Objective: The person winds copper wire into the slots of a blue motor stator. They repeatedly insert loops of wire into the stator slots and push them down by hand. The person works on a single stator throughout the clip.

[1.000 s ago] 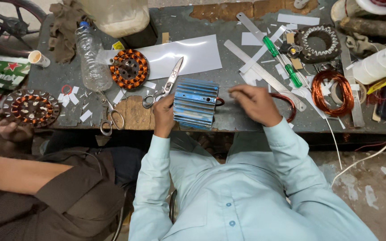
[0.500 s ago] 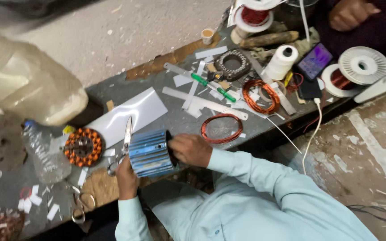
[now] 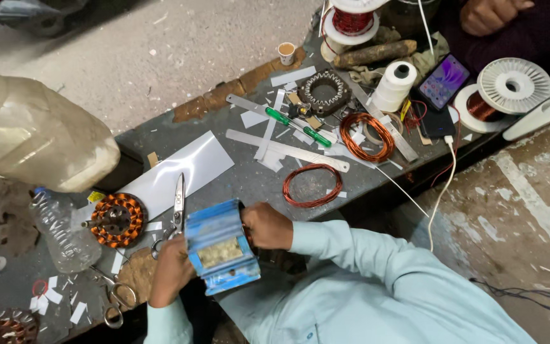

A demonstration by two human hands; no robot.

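I have lifted the blue finned block (image 3: 221,247) clear of the workbench (image 3: 179,137), tilted up, clamped between my left hand (image 3: 172,269) and right hand (image 3: 267,226), both closed on its ends.

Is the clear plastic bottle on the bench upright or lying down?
Lying down. The plastic bottle rests on its side on the workbench, its blue-capped end toward the far edge, left of the copper-wound stator.

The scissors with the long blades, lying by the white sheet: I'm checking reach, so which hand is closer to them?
Left. The left hand sits just below the scissors handles; the right hand is across the blue block, farther away.
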